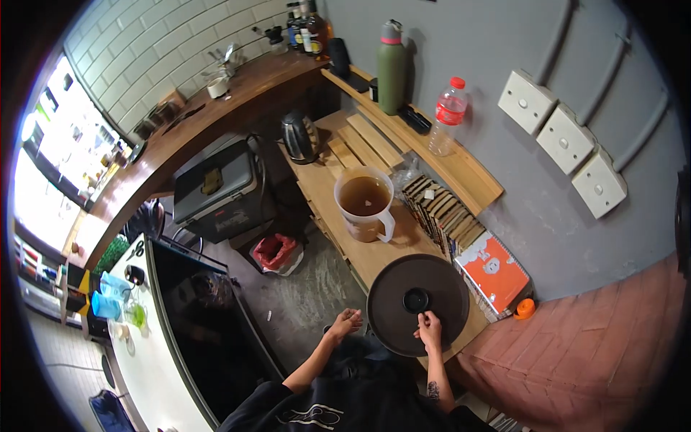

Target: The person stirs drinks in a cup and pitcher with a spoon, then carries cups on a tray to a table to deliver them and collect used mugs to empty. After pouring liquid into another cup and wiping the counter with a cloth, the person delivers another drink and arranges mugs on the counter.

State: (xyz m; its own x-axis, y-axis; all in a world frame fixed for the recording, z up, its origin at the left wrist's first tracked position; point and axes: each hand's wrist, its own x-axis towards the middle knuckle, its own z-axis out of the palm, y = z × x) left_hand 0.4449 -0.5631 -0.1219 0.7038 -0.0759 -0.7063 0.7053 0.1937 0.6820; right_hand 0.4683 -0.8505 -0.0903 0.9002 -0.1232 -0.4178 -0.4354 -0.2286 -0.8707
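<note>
A round dark brown tray [389, 320] lies on the wooden bench in front of me. On it sits a small round black dish [415, 300]. My right hand [429, 331] is over the tray, its fingers closed at the dish's near rim. My left hand [346, 323] hangs in the air just left of the tray, fingers loosely bent and apart, holding nothing. Beyond the tray stands a clear plastic jug [363, 209] of brown liquid, its handle toward the tray.
An orange notebook [493, 270] and a row of packets [446, 212] line the wall side. A kettle [300, 137] stands farther back. The shelf holds a green bottle [391, 68] and a plastic bottle [448, 115]. A lined bin [276, 252] is on the floor.
</note>
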